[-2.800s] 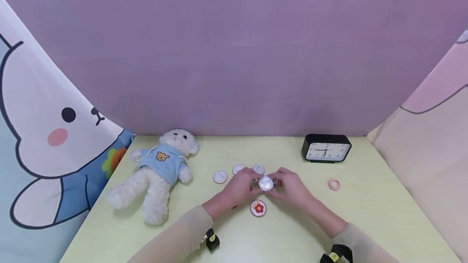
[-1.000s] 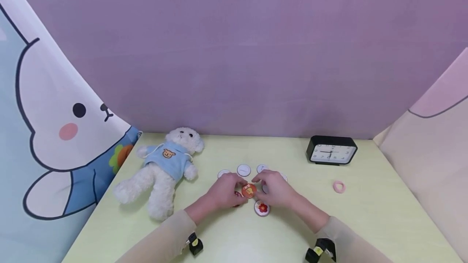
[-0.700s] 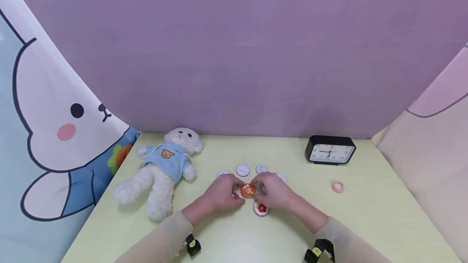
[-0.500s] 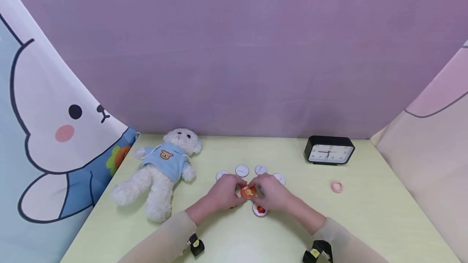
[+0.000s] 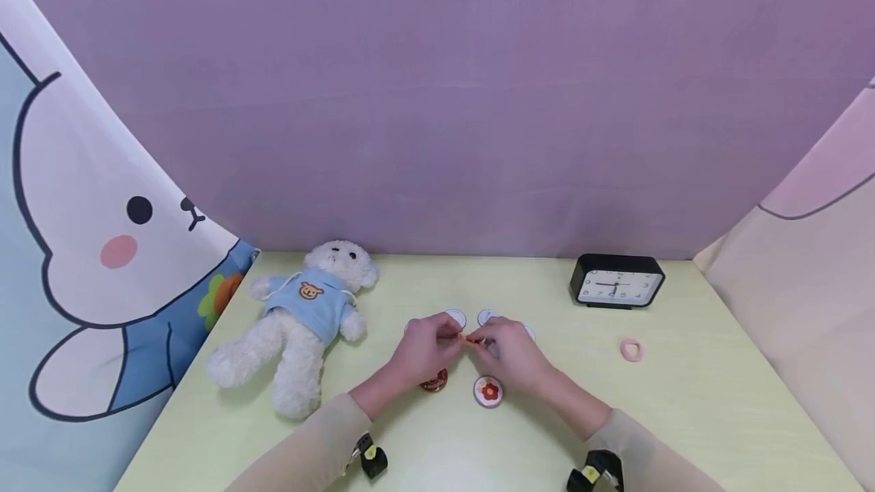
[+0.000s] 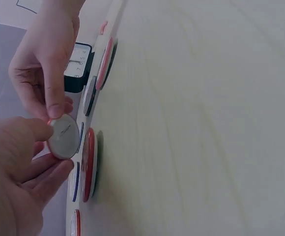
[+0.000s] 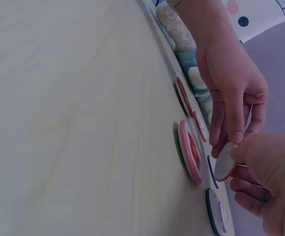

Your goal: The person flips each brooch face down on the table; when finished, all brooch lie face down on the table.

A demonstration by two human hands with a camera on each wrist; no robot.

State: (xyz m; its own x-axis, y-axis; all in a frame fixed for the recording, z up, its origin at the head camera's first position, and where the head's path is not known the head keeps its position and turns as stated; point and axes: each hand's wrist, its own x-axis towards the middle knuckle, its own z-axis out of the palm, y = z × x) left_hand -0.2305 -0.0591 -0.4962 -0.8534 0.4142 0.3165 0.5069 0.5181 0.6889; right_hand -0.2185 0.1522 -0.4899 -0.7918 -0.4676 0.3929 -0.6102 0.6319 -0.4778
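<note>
Both hands hold one round pin badge (image 5: 472,340), seen nearly edge-on between them in the head view. Its orange-red rim and pale back (image 6: 64,136) with a thin pin show in the left wrist view. The left hand (image 5: 425,348) pinches it from the left, the right hand (image 5: 516,355) from the right. Beneath the left hand lies a dark red badge (image 5: 434,380). A flower badge (image 5: 488,392) lies face up in front of the right hand. Behind the hands, several badges lie pale back up, such as this white badge (image 5: 486,316); the hands partly cover some.
A white plush toy (image 5: 307,310) in a blue top lies at the left of the table (image 5: 683,401). At the back right stands a black alarm clock (image 5: 617,282), with a pink ring (image 5: 632,349) in front of it. A purple backdrop (image 5: 437,97) rises behind.
Earlier a silver-backed badge was between the hands, then an orange badge face up. Now that orange badge is tipped on edge and slightly farther back, and the dark red badge is uncovered.
</note>
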